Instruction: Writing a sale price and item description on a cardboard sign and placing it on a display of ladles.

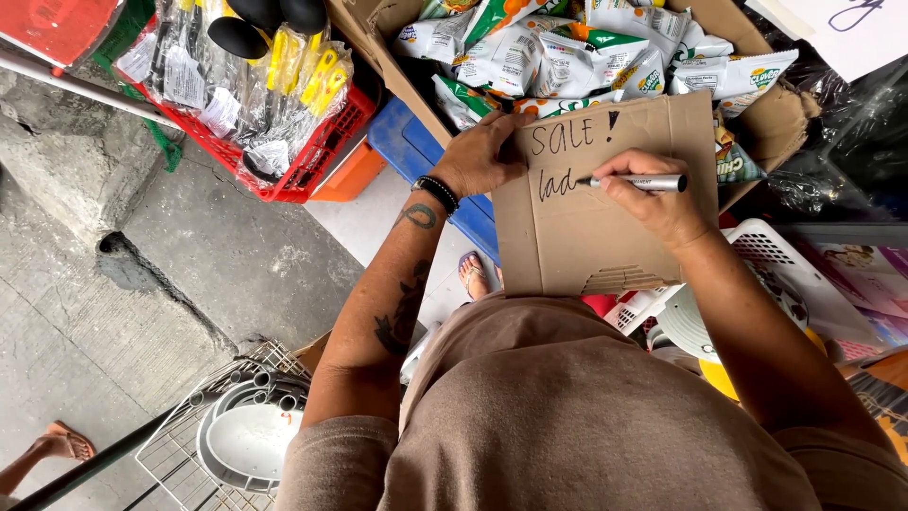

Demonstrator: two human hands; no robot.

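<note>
A: The silver, black-tipped marker pen (641,183) lies nearly level, tip toward the left edge of the flat brown cardboard sheet (605,213), the right hand (653,203) curled tight round it.

B: And the left hand (482,156)?

A: Fingers bent, pinning the sheet's top-left corner against the open carton of white and green snack bags (567,57). Unsupported below, the sheet could flex and smear a stroke.
</note>
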